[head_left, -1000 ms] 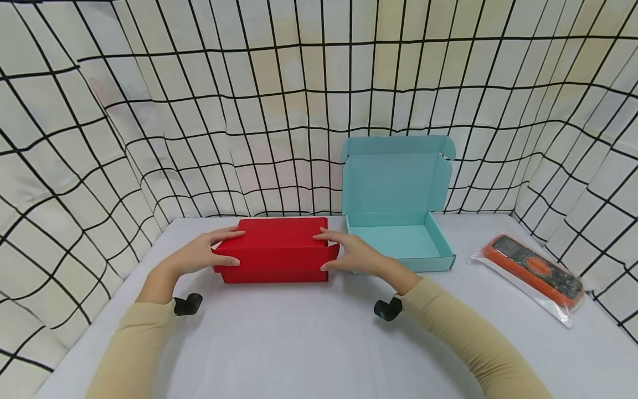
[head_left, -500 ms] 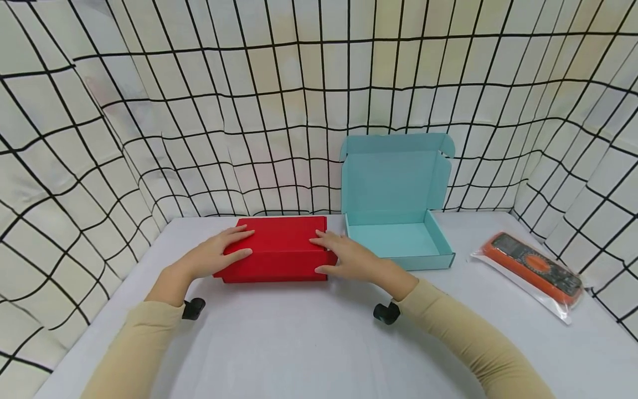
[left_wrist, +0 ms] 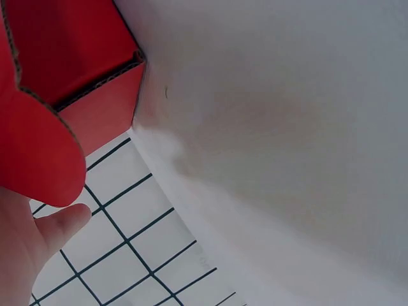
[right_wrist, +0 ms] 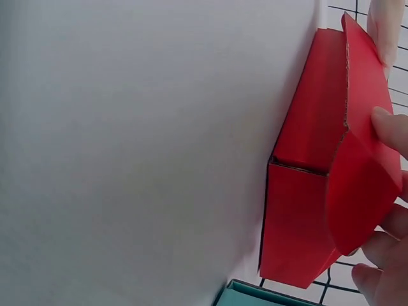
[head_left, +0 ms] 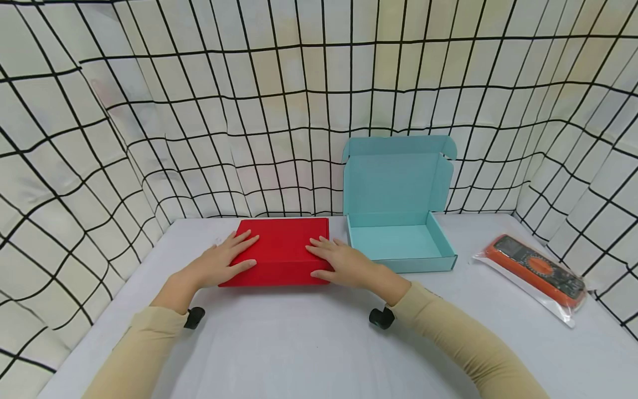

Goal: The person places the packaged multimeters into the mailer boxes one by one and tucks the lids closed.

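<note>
A red cardboard box [head_left: 281,241] lies on the white-covered table, left of centre in the head view. My left hand [head_left: 214,269] rests on the left part of its lid, fingers spread. On the lid's right part lies my right hand [head_left: 346,267], with the thumb at the front face. Both wrist views show the lid slightly raised at the front: a rounded side flap [left_wrist: 48,153] hangs outside the box wall in the left one, and another side flap [right_wrist: 357,191] does so in the right one. The inside of the box is mostly hidden.
Right of the red box stands a teal cardboard box [head_left: 399,183] with its lid up. An orange multimeter [head_left: 535,269] in a clear plastic bag lies farther right. A white cloth wall with black grid lines [head_left: 279,133] rises behind the table.
The red lid has come down at the front. Both hands have shifted from the box's side edges inward onto the lid, and their fingers now lie flatter.
</note>
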Tool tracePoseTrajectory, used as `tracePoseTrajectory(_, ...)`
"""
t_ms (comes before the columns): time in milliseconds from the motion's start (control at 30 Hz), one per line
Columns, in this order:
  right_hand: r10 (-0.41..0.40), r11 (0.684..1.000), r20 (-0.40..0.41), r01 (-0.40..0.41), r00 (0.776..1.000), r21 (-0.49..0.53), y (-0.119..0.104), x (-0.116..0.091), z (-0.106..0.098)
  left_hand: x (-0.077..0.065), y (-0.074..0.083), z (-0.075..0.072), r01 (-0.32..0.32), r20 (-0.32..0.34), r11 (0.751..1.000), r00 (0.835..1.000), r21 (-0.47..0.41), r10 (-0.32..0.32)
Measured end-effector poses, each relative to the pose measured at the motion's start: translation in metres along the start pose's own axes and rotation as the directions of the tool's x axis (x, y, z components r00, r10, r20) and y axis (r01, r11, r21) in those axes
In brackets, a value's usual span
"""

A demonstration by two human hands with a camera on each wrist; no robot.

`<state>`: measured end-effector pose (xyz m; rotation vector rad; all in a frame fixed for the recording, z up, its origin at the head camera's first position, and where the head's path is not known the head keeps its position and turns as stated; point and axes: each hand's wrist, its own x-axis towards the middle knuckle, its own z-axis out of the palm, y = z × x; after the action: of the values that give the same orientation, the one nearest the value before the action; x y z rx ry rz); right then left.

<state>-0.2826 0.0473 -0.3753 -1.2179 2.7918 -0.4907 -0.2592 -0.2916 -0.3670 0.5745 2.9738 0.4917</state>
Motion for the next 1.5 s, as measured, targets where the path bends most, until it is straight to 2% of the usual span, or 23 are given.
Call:
tracePoseTrajectory(233, -0.011, 0.999, 0.040, 0.013, 0.999, -0.044, -0.002, 0.002, 0.002, 0.000, 0.002, 0.003, 0.011, 0.023, 1.000, 1.000, -0.006, -0.011)
tracePoseTrajectory(633, -0.010, 0.995, 0.067, 0.017, 0.998, -0.098, -0.004, 0.002, 0.010, 0.000, 0.002, 0.009, 0.015, 0.033, 0.998, 0.999, 0.062, -0.017)
tracePoseTrajectory(1233, -0.007, 0.970, 0.098, 0.031, 0.995, -0.243, -0.012, -0.001, 0.021, -0.003, 0.010, 0.007, 0.013, 0.048, 0.997, 0.999, 0.082, -0.017)
tracePoseTrajectory(1500, 0.006, 0.979, 0.131, 0.021, 0.991, -0.201, -0.010, 0.000, 0.019, -0.001, 0.010, 0.008, 0.013, 0.063, 0.996, 0.998, 0.091, -0.019)
